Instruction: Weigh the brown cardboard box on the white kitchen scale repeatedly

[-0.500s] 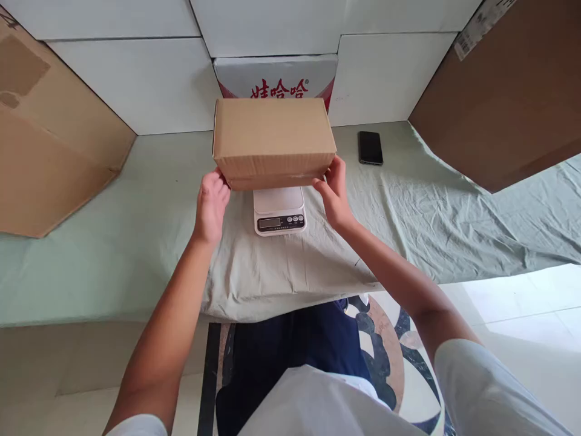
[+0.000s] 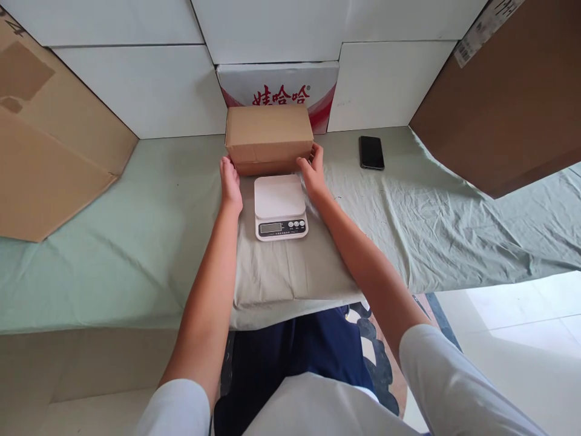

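A brown cardboard box [image 2: 270, 128] is between my two hands, just behind a white kitchen scale [image 2: 279, 198]. My left hand [image 2: 230, 181] presses against the box's lower left corner, its fingertips partly hidden. At the lower right corner my right hand [image 2: 313, 169] grips the box, with the thumb on the front face and the fingers round the side. The scale's plate is bare, and its small display looks blank. Whether the box's underside rests fully on the cloth is hidden.
A black phone [image 2: 371, 152] lies on the green cloth [image 2: 136, 254] to the right. Behind the box stands a white and red carton [image 2: 323, 100] against white panels. Large cardboard pieces flank both sides, one on the left [image 2: 68, 151] and one on the right [image 2: 508, 109].
Both hands have carried the cardboard box away from me and lower, from above the scale to behind it. The scale's plate has come into full view.
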The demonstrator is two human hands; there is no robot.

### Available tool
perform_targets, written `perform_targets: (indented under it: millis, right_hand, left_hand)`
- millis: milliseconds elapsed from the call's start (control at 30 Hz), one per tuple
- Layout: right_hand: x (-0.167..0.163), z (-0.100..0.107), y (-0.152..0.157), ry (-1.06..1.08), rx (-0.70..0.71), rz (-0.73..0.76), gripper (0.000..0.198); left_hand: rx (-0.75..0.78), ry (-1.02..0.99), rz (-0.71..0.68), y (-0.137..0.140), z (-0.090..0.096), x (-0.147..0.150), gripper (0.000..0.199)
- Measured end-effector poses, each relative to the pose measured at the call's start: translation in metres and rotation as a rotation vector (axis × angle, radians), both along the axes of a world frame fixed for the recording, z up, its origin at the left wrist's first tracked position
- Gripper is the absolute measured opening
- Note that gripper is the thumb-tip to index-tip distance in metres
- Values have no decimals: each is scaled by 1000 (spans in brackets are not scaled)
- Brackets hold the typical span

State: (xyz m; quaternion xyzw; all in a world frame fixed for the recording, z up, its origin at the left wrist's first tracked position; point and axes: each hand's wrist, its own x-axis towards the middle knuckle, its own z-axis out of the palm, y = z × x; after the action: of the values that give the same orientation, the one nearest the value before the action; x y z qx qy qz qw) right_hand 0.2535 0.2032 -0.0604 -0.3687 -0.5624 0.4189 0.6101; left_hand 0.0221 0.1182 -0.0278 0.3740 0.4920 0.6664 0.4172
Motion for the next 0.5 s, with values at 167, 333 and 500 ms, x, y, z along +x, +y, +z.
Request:
perform_targets:
  millis: [167, 333, 500]
  right_hand:
    - [4, -2, -10, -30, -112, -21, 65]
    - [6, 0, -7, -32, -138, -35, 60]
    - [15, -9, -3, -44, -106, -51, 61]
  left_hand:
    - [-5, 14, -12, 6, -18, -1, 82]
    - [-2, 33, -55, 12, -20, -2, 96]
    - [-47, 28, -18, 4, -10, -6, 101]
